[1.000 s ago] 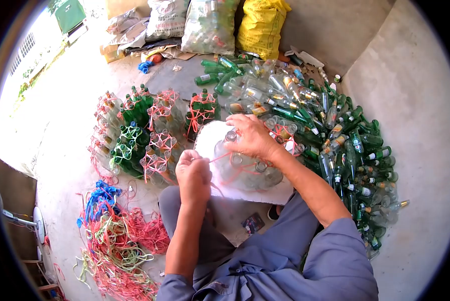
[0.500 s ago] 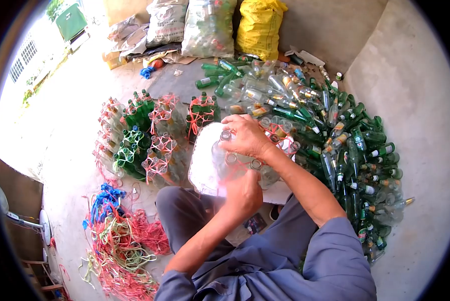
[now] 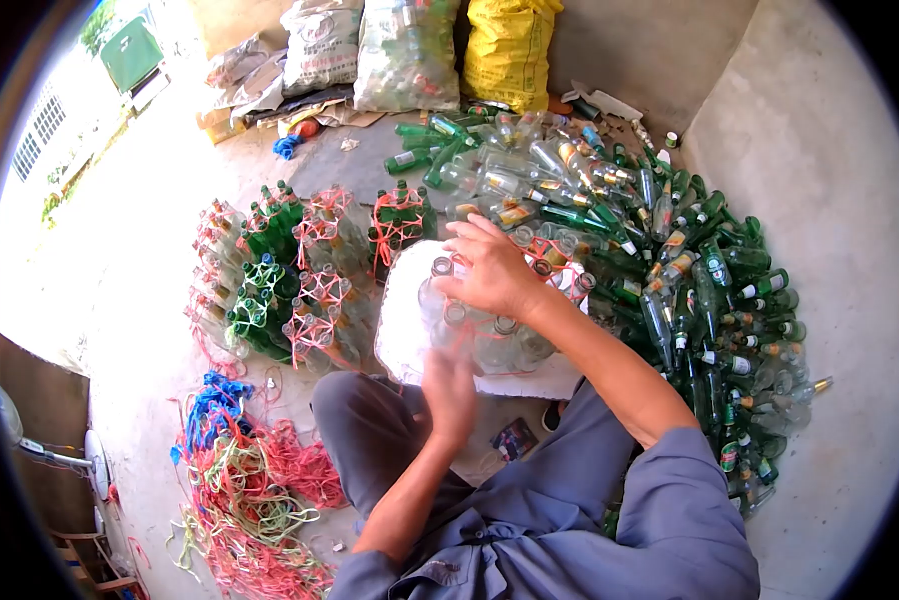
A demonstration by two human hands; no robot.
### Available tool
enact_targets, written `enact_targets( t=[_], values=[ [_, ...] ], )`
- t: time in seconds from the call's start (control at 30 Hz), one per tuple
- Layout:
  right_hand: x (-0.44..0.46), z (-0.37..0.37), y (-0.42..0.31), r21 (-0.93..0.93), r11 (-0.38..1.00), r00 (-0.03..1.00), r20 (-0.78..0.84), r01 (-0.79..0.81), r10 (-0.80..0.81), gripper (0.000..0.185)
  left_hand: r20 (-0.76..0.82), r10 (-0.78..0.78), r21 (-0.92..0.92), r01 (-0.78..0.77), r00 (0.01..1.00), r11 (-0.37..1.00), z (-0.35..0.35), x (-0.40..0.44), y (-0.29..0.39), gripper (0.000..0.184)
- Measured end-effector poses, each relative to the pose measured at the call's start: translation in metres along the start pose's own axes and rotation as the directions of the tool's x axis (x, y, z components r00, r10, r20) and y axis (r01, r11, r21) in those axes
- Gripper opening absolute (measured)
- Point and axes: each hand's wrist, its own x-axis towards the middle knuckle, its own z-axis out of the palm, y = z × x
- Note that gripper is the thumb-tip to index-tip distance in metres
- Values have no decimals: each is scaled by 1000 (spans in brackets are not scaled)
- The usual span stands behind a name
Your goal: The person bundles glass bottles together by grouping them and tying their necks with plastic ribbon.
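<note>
Several clear glass bottles (image 3: pixel 499 350) stand close together on a white slab (image 3: pixel 401 325) in front of me. Above them is my right hand (image 3: pixel 497 268), fingers stretched out and apart, thumb beside the mouth of a clear bottle (image 3: pixel 442 267); whether it touches the glass I cannot make out. My left hand (image 3: pixel 449 392) is at the slab's near edge, just below the bottles, its fingers smeared by motion. Red strapping (image 3: pixel 566 262) loops around bottle necks behind my right wrist.
Bundles of clear and green bottles (image 3: pixel 314 300) tied with plastic strips stand at left. Loose bottles (image 3: pixel 689 300) pile up at right. A tangle of plastic strips (image 3: pixel 254 490) lies near my left knee. Full sacks (image 3: pixel 507 55) line the back; a fan (image 3: pixel 97 463) is at far left.
My left hand has moved left and slightly down, away from the bottles. The right hand stays over them, its fingers now more spread. The view has shifted slightly.
</note>
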Motion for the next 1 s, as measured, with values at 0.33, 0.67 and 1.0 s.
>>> enact_targets(
  t=[0.33, 0.67, 1.0],
  values=[
    [-20, -67, -51, 26, 994, 972, 216, -103, 95, 12, -87, -436, -216, 410, 896, 886, 8, 10, 20, 38],
    [-6, -77, -62, -271, 962, 713, 673, -8, 196, 31, -44, -641, -442, 561, 766, 700, 21, 9, 12, 25],
    [7, -75, -62, -235, 969, 534, 811, -76, 239, 64, 16, -684, -477, 607, 730, 636, 38, 16, 19, 29]
  ],
)
